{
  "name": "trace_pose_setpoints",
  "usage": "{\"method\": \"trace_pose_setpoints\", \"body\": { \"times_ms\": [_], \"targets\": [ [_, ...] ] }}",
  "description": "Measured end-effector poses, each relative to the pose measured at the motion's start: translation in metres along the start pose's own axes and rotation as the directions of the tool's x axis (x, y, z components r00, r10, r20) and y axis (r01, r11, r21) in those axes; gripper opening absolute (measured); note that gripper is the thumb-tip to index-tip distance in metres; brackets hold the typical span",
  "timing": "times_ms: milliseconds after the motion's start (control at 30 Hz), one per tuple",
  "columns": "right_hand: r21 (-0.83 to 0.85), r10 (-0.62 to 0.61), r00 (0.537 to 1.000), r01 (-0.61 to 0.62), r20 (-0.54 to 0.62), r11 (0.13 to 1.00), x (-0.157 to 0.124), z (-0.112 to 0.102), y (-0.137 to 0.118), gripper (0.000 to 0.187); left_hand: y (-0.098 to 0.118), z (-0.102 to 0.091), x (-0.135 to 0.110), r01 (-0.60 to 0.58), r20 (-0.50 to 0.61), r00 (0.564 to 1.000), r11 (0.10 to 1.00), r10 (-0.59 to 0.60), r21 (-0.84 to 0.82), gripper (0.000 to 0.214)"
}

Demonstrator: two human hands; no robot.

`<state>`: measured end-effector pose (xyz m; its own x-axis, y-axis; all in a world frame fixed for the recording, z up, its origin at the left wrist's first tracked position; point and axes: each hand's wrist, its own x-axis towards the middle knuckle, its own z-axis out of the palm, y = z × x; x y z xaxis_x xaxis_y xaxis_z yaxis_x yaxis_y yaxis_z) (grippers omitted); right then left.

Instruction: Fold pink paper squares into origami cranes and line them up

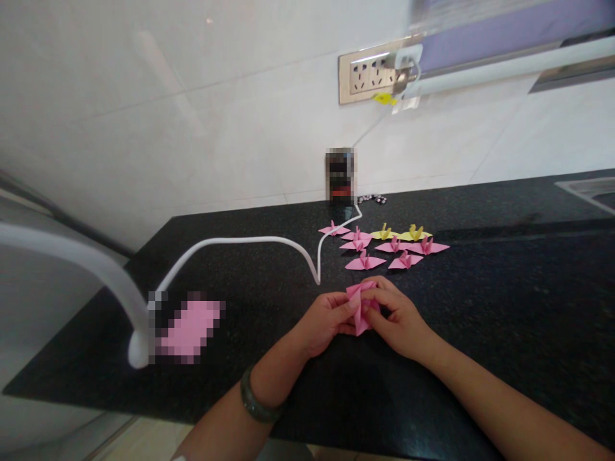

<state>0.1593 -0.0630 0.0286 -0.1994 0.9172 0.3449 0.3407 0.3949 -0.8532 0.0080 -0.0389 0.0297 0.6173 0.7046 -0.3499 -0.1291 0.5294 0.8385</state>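
Observation:
A partly folded sheet of pink origami paper [358, 314] is held between my two hands, just above the dark countertop. My left hand [327, 320] pinches its left edge between thumb and fingers. On the other side, my right hand [396, 317] is closed on the paper, with thumb and fingers at the folds. Some fingertips are hidden behind the sheet. Beyond my hands stand several folded paper cranes, pink ones such as the near pink crane [365, 261] and two yellow ones, including a yellow crane [416, 233].
A white cable [250, 241] loops across the black speckled countertop [269, 294]. At left lies a blurred pink patch [192, 326]. A blurred dark object [341, 174] leans at the tiled wall, beside a beaded string [375, 199]. A wall socket [368, 73] holds a plug.

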Motion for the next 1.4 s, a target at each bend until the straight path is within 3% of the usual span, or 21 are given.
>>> {"method": "trace_pose_setpoints", "body": {
  "times_ms": [267,400,567,767,1000,1100,1400],
  "targets": [
    [0.115,0.079,0.997,-0.081,0.019,0.990,0.001,0.000,0.005,0.017,-0.004,0.000,0.000,-0.033,-0.006,0.999,0.994,0.033,0.101,0.037],
    [0.204,0.173,0.983,-0.182,0.063,0.962,0.003,-0.003,0.001,0.016,-0.005,0.000,0.001,-0.102,-0.040,0.992,0.961,0.117,0.256,0.037],
    [0.314,0.272,0.960,-0.278,0.063,0.908,0.003,-0.001,0.003,0.013,-0.005,0.000,0.001,-0.179,-0.064,0.962,0.793,0.264,0.583,0.029],
    [0.520,0.462,0.884,-0.426,0.066,0.741,0.000,0.002,0.017,0.018,-0.006,-0.002,0.001,-0.190,-0.047,0.949,0.686,0.311,0.703,0.032],
    [0.547,0.517,0.854,-0.464,0.067,0.696,0.000,0.003,0.013,0.019,0.001,0.001,-0.004,-0.252,0.076,0.882,0.328,0.465,0.910,0.028],
    [0.600,0.537,0.838,-0.479,0.096,0.640,0.000,0.003,0.014,0.017,0.001,0.001,-0.005,-0.242,0.086,0.876,0.279,0.474,0.929,0.029],
    [0.684,0.570,0.806,-0.506,0.158,0.525,0.001,0.002,0.008,0.011,-0.001,0.003,-0.005,-0.239,0.092,0.880,0.266,0.467,0.934,0.029]
  ]
}}
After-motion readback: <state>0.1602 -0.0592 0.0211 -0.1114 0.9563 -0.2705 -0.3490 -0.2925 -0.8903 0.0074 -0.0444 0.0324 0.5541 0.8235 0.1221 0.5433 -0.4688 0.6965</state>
